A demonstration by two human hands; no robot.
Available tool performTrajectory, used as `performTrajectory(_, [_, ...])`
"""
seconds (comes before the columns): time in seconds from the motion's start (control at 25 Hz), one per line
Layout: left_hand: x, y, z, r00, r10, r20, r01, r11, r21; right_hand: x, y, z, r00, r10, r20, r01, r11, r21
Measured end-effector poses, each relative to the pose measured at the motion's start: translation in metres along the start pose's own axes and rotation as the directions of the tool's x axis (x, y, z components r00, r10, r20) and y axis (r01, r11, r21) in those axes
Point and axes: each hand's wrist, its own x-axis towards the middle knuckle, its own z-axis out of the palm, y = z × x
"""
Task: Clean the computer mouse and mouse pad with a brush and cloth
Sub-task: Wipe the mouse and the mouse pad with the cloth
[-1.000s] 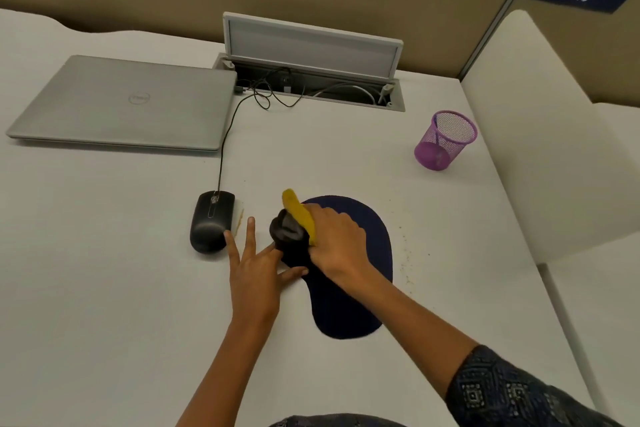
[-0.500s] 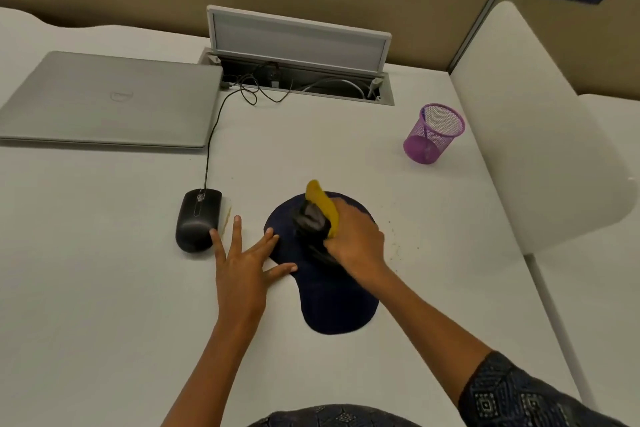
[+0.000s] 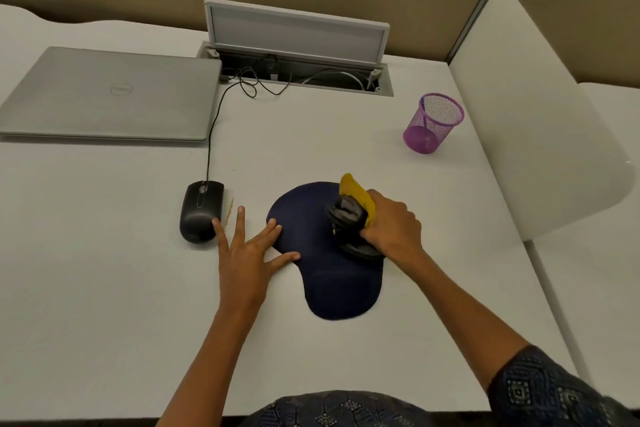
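Note:
A dark blue mouse pad (image 3: 313, 274) with a wrist rest lies on the white desk (image 3: 104, 288). My right hand (image 3: 393, 229) grips a bunched grey and yellow cloth (image 3: 351, 215) and presses it on the pad's right part. My left hand (image 3: 247, 250) lies flat on the desk with spread fingers, its fingertips touching the pad's left edge. A black wired mouse (image 3: 200, 210) sits left of that hand, close to my little finger. A pale object, partly hidden, shows beside the mouse; I cannot tell what it is.
A shut silver laptop (image 3: 107, 94) lies at the back left. An open cable hatch (image 3: 298, 45) with wires sits behind the pad. A purple mesh cup (image 3: 431, 123) stands at the right, near a white partition (image 3: 540, 107).
My right hand has moved the cloth rightward across the pad, from its left edge to its right part. My left hand has stayed flat at the pad's left edge.

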Motion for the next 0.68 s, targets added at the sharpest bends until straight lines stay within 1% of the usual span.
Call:
performTrajectory(0.04, [0.000,-0.002,0.001,1.000,0.003,0.023,-0.004,1.000,0.025,0.012,0.008,-0.011,0.999,0.024,-0.032,-0.025,0.999,-0.038])
performTrajectory(0.08, [0.000,-0.003,0.001,0.999,0.005,0.032,-0.007,0.999,0.044,0.019,0.010,-0.020,1.000,-0.002,-0.016,0.002,1.000,-0.018])
performTrajectory(0.12, [0.002,-0.004,0.001,1.000,0.012,0.021,-0.013,0.998,0.054,0.021,0.006,-0.024,0.994,-0.097,0.047,0.094,0.994,0.055])
performTrajectory(0.16, [0.003,-0.004,0.001,1.000,0.017,0.000,-0.017,0.999,0.043,0.016,-0.003,-0.024,0.959,-0.250,0.136,0.230,0.962,0.149])
performTrajectory(0.2, [0.003,-0.003,0.000,1.000,0.020,-0.022,-0.019,0.999,0.026,0.008,-0.011,-0.017,0.887,-0.399,0.233,0.354,0.911,0.210])
performTrajectory(0.24, [0.004,-0.002,0.000,0.999,0.020,-0.036,-0.020,1.000,0.014,-0.004,-0.018,-0.006,0.817,-0.490,0.303,0.450,0.871,0.195])
performTrajectory(0.28, [0.004,-0.001,-0.001,0.999,0.019,-0.045,-0.019,1.000,0.012,-0.014,-0.020,0.002,0.790,-0.526,0.316,0.506,0.849,0.151])
performTrajectory(0.32, [0.005,-0.001,-0.001,0.999,0.017,-0.043,-0.016,1.000,0.022,-0.017,-0.017,0.006,0.811,-0.505,0.296,0.499,0.861,0.103])
performTrajectory(0.36, [0.005,0.000,-0.002,1.000,0.014,-0.027,-0.013,0.999,0.037,-0.015,-0.011,0.007,0.866,-0.434,0.248,0.433,0.899,0.061])
performTrajectory(0.4, [0.005,0.000,-0.001,1.000,0.013,-0.008,-0.013,0.999,0.048,-0.010,-0.003,0.005,0.933,-0.307,0.189,0.311,0.950,0.013])
performTrajectory(0.44, [0.005,0.000,0.000,1.000,0.014,0.003,-0.014,0.998,0.057,-0.002,0.006,0.001,0.978,-0.174,0.119,0.179,0.983,-0.036])
performTrajectory(0.48, [0.006,0.000,0.000,1.000,0.014,0.008,-0.014,0.998,0.067,0.007,0.015,-0.005,0.997,-0.067,0.025,0.069,0.995,-0.069])
performTrajectory(0.52, [0.006,0.000,0.000,1.000,0.015,0.014,-0.016,0.997,0.077,0.014,0.021,-0.011,0.997,0.011,-0.072,-0.017,0.996,-0.088])
performTrajectory(0.56, [0.006,0.000,0.000,1.000,0.017,0.021,-0.019,0.996,0.083,0.015,0.022,-0.015,0.989,0.036,-0.147,-0.048,0.995,-0.084])
performTrajectory(0.6, [0.006,0.000,-0.001,0.999,0.023,0.026,-0.025,0.996,0.091,0.013,0.018,-0.015,0.986,0.021,-0.167,-0.028,0.999,-0.040])
performTrajectory(0.64, [0.006,0.000,-0.001,0.999,0.033,0.026,-0.035,0.994,0.100,0.006,0.009,-0.012,0.992,-0.029,-0.122,0.032,0.999,0.025])
performTrajectory(0.68, [0.006,-0.001,-0.001,0.999,0.041,0.025,-0.044,0.993,0.107,-0.004,-0.003,-0.005,0.992,-0.120,-0.042,0.123,0.989,0.086])
